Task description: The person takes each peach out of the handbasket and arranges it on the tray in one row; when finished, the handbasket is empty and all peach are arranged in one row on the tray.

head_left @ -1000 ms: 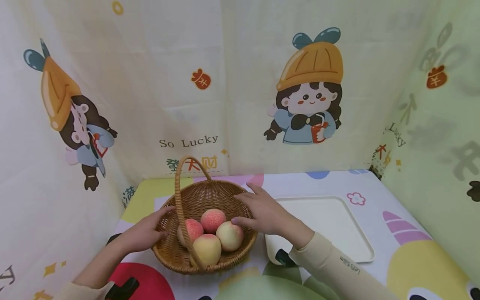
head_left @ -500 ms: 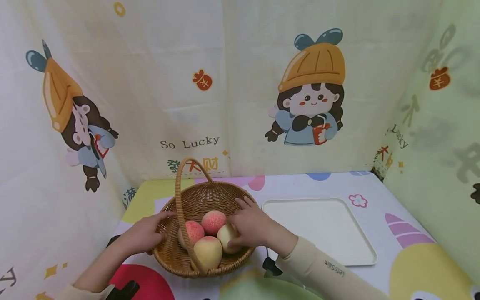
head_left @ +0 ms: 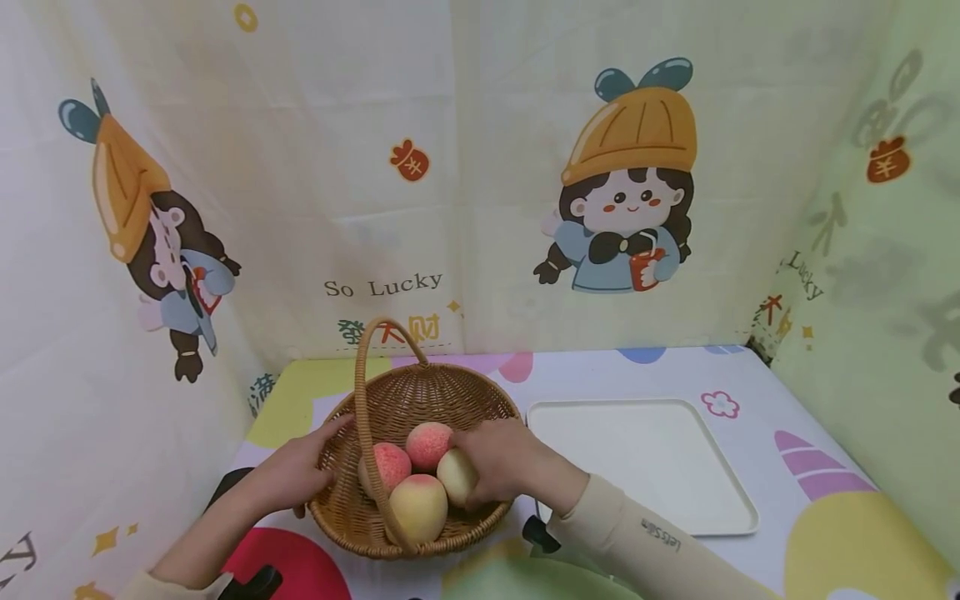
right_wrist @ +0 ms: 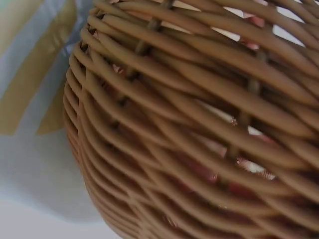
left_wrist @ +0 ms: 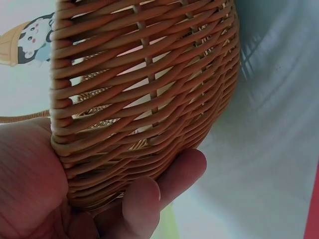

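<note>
Against the right hand [head_left: 501, 460], a pale peach [head_left: 454, 477]

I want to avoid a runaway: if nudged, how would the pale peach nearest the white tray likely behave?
The pale peach looks round, so it would likely roll, though the curved wall of the basket should probably contain it. Its visible surface seems matte, so it may not be very slippery.

There are four peaches [head_left: 418, 507], one basket [head_left: 457, 396], one tray [head_left: 637, 467].
</note>
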